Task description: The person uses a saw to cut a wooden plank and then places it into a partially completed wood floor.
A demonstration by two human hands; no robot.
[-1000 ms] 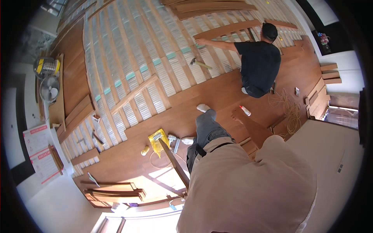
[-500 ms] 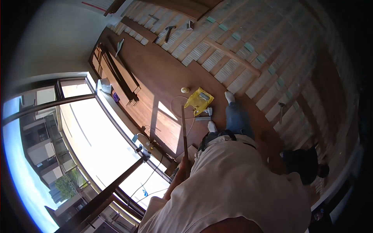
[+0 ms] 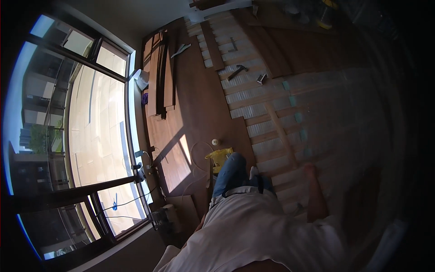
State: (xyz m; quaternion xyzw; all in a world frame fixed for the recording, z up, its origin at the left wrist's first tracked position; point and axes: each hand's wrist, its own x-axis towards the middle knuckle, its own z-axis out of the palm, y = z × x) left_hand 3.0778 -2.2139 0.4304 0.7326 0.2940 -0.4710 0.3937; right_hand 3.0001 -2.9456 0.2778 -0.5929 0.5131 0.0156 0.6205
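Observation:
A narrow wooden floorboard, seen nearly edge-on, rises beside my left knee. My left hand is at its lower end; my left forearm shows only in part past my shirt, and the fingers are hidden. My right hand reaches out to the right above the wooden battens, with no object visible in it. It is dim and blurred, so its fingers cannot be made out. Just beyond my knee lies a yellow plastic bag on the laid brown floor, with a small pale round container behind it.
A hammer and a small box lie among battens over silvery sheeting. Long boards are stacked by the window. A loose batten crosses the others. Cables hang by the sill.
My view has turned, and my body has shifted right toward the battens. My right arm has come into view, stretched out. The floorboard now shows shorter, and my knee partly covers the yellow bag.

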